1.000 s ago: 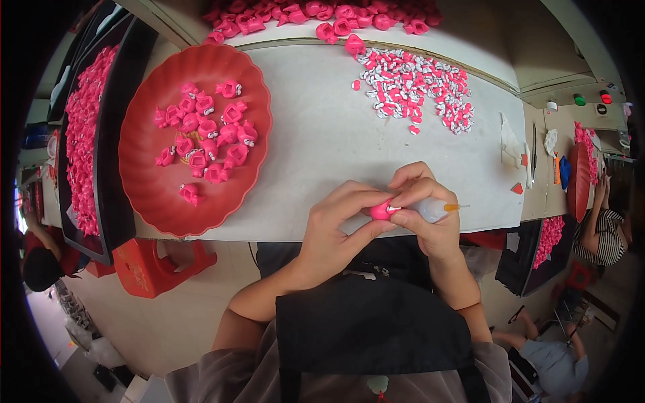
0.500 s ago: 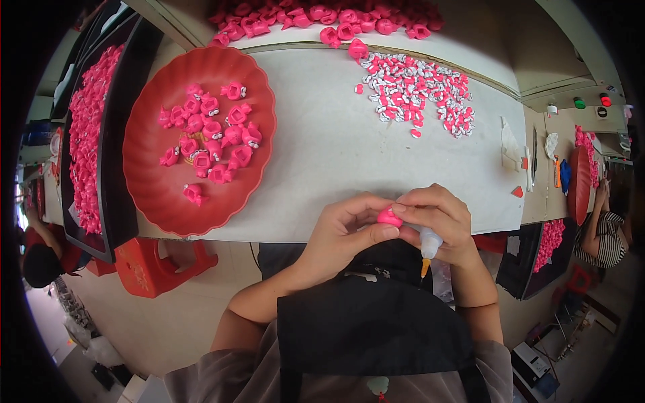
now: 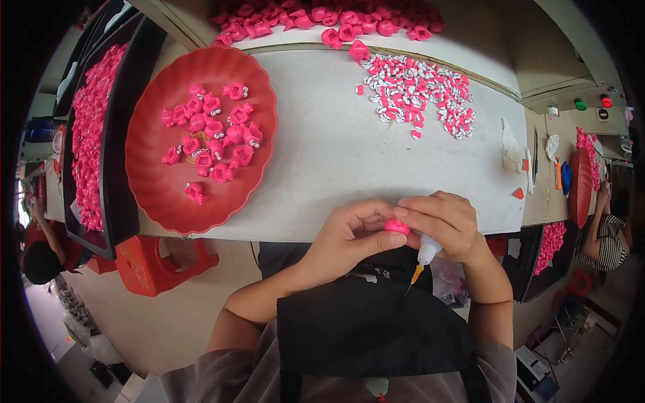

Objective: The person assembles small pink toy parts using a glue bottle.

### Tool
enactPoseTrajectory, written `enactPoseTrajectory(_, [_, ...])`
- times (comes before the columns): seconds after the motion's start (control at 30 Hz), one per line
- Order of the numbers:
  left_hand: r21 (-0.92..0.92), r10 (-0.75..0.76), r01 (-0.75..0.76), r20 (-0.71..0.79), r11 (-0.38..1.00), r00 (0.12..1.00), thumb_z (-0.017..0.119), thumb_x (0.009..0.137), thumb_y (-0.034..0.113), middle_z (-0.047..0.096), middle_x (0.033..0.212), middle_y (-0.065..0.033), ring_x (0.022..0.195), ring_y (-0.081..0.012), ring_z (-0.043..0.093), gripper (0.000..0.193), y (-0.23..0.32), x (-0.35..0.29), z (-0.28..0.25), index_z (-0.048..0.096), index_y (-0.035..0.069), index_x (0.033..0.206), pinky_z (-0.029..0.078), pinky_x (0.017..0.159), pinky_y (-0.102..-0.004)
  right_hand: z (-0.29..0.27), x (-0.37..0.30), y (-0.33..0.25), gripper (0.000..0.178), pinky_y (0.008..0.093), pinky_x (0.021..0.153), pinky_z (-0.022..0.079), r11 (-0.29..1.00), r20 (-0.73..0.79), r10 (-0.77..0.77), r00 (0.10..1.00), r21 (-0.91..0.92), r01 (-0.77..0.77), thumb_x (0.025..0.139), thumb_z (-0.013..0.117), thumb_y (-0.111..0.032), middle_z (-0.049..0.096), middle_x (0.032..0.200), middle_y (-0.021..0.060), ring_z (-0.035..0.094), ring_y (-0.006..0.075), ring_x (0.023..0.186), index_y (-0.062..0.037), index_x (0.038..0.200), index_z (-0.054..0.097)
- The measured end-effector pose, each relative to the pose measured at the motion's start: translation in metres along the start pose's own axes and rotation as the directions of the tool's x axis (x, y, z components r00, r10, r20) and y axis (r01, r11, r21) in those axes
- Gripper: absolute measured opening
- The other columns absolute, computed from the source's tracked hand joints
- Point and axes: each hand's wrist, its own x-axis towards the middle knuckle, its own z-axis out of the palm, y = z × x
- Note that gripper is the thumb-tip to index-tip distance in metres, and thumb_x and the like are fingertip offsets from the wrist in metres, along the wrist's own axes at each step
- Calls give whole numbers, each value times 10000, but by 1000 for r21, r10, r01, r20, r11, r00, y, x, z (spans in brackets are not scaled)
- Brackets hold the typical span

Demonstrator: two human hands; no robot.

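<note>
Near the front edge of the table, my left hand grips a small pink plastic figure part between thumb and fingers. My right hand is closed around a translucent glue bottle, whose orange needle tip slants down over the black apron. Fingers of that same hand also reach the top of the pink part. To the left, a scalloped red plate carries several pink figure pieces with small white eyes attached. Farther off lies a pile of flat pink-and-white eye pieces.
Pink hollow parts fill the shelf at the back. At far left stands a black tray of pink pieces. A red stool is below the table's left side. Co-workers sit at both sides, one in a striped top.
Both hands have shifted slightly right. The glue bottle has tilted, its needle now pointing more down and left. The pink part stays held in the left fingers.
</note>
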Motion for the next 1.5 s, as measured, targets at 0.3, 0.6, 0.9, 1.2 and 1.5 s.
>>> enactPoseTrajectory(0.3, [-129,-34,30,-29,991,999,539,811,7,605,926,-118,880,-209,604,161,-5,3,-2,541,-15,971,461,813,-291,4,-1,7,353,251,472,423,993,12,-12,1000,118,11,588,702,-87,575,813,79,532,174,562,-9,919,612])
enactPoseTrajectory(0.6, [-117,35,-45,-89,992,995,534,813,-2,606,950,-145,865,-236,610,203,-9,4,2,577,-48,1006,480,801,-298,8,-6,15,319,267,502,468,987,56,-37,998,158,28,609,712,-109,577,819,101,574,192,612,0,891,611])
enactPoseTrajectory(0.9, [-65,148,-159,-143,985,979,536,837,52,611,918,-96,867,-145,589,228,-18,2,4,552,-69,1030,457,773,-235,16,-9,22,302,258,500,464,973,60,-7,998,229,-7,617,718,-114,580,854,96,574,184,615,-15,887,625])
enactPoseTrajectory(1.2, [-87,190,-207,-170,975,967,546,830,45,602,909,-73,849,-118,578,185,-23,1,-1,574,-61,978,459,755,-232,19,1,16,293,237,475,432,974,59,67,996,215,-78,608,729,-98,588,886,104,557,166,605,-22,870,622])
enactPoseTrajectory(1.5, [-136,210,-230,-147,964,967,542,829,31,586,888,-60,836,-107,563,164,-23,1,-4,569,-74,953,456,755,-229,17,4,19,282,229,466,432,976,92,5,996,216,-25,620,720,-111,607,937,135,576,168,595,-12,859,608])
